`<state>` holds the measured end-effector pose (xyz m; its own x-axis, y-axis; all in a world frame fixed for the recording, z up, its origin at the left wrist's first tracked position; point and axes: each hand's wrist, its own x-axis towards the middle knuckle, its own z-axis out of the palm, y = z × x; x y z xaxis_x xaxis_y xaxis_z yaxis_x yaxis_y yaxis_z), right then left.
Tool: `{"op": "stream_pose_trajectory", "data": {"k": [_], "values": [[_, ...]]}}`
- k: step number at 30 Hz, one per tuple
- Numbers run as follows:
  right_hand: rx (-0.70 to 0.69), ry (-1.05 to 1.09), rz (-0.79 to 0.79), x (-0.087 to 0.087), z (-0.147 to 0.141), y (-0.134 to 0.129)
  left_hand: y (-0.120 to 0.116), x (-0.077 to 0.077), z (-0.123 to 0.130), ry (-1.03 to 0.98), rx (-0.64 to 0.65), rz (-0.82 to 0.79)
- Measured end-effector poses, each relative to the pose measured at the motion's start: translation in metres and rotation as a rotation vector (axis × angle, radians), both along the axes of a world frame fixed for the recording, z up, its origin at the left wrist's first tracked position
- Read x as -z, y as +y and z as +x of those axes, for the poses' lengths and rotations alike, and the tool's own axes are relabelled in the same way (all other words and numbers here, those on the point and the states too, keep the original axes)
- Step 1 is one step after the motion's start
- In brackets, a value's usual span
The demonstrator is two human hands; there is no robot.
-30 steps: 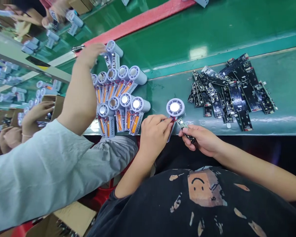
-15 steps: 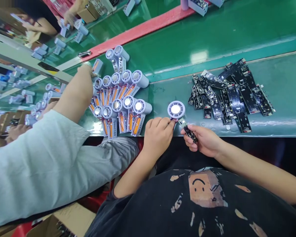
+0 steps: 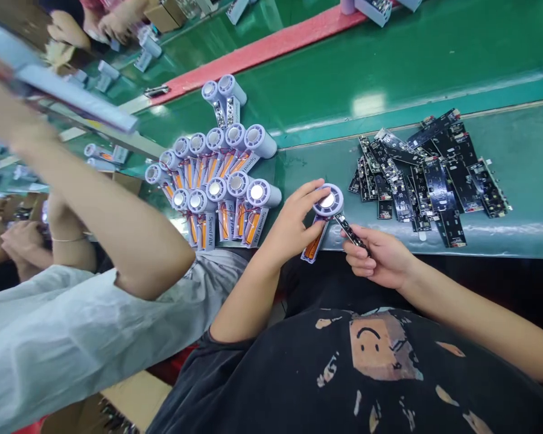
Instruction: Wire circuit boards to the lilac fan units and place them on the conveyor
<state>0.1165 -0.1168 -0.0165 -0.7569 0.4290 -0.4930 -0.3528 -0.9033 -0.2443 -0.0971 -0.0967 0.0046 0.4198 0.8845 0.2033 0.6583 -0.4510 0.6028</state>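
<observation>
My left hand (image 3: 294,226) is closed on a lavender handheld fan (image 3: 329,205), fingers over its round head and thumb by the neck. The fan's open handle (image 3: 314,244) points down toward me and shows an orange part inside. Between the thumb and fingers of my right hand (image 3: 382,256) is a narrow black circuit board (image 3: 353,236). Its upper end lies close to the fan's neck; whether wires join them I cannot make out. To the right of the hands lies a loose pile of circuit boards (image 3: 434,175).
Several lavender fans (image 3: 217,190) with orange parts stand in rows left of my hands, with two fans (image 3: 226,90) showing boards behind them. A co-worker's arm (image 3: 131,241) reaches across at left. A red strip (image 3: 253,54) crosses the green bench.
My left hand has shifted up onto the fan's head, and the fan's handle has come into view. The co-worker's arm has swung left, a blurred pale object near its hand.
</observation>
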Motion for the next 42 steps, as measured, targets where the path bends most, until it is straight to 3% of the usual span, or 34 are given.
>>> {"op": "stream_pose_trajectory", "data": {"k": [8, 13, 18, 20, 22, 26, 29, 33, 39, 42], "values": [[0.021, -0.005, -0.135, -0.009, -0.001, 0.006, 0.004, -0.004, 0.008, -0.043, -0.084, -0.024], [0.02, -0.085, -0.023, -0.011, -0.002, 0.005, 0.013, 0.0, 0.015, -0.078, -0.147, -0.064], [0.009, -0.388, 0.371, -0.009, 0.001, 0.003, 0.0, 0.013, 0.019, -0.114, -0.343, -0.047], [-0.032, -0.551, 0.586, -0.01, 0.006, 0.002, -0.008, 0.016, 0.015, -0.14, -0.34, -0.04], [-0.063, -0.749, 0.857, -0.011, 0.012, 0.001, -0.013, 0.018, 0.007, -0.161, -0.258, -0.021], [-0.001, -1.228, 1.54, -0.016, 0.017, -0.004, -0.01, 0.015, -0.006, -0.082, -0.03, 0.076], [0.005, -1.387, 1.859, -0.017, 0.016, -0.007, -0.005, 0.012, -0.009, 0.026, 0.089, 0.111], [0.02, -1.353, 1.955, -0.017, 0.015, -0.009, -0.004, 0.01, -0.007, 0.089, -0.003, 0.176], [-0.125, -1.54, 1.975, -0.027, 0.016, -0.015, -0.013, 0.011, -0.003, 0.054, -0.054, 0.193], [-0.178, -1.535, 1.966, -0.03, 0.016, -0.017, -0.014, 0.011, -0.002, 0.045, -0.082, 0.16]]}}
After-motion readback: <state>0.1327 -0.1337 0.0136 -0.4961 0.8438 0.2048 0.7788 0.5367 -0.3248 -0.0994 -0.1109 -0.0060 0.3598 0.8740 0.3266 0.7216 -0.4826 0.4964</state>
